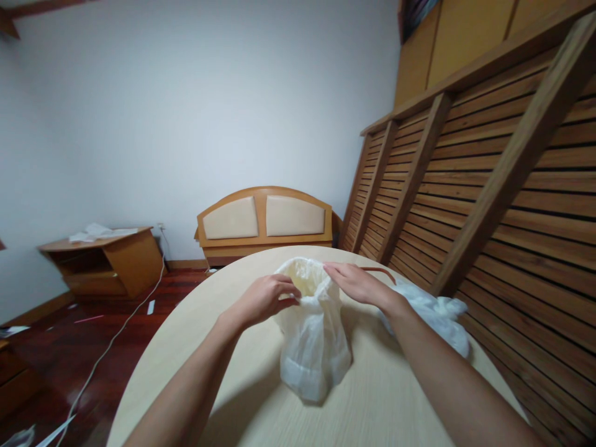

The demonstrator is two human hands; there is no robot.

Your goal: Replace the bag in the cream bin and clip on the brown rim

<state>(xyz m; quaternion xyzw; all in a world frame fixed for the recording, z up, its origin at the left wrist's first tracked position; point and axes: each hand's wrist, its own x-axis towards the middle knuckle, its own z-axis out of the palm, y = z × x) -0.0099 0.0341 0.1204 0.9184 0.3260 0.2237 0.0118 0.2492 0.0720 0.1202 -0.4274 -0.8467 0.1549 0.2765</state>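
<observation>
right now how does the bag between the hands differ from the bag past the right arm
The middle plastic bag stands upright, mouth open; the right plastic bag lies slumped and bunched. The left hand and right hand touch the middle plastic bag's rim; neither touches the right plastic bag. Both are whitish, on the round table.

White bag (314,360), beige wood-grained table (382,397)

Bag (316,360) on table (162,347); second bag (437,316) right; headboard (261,217) behind; cabinet (137,261) left

Two bags (314,354) (431,316), one table (372,397)
</observation>
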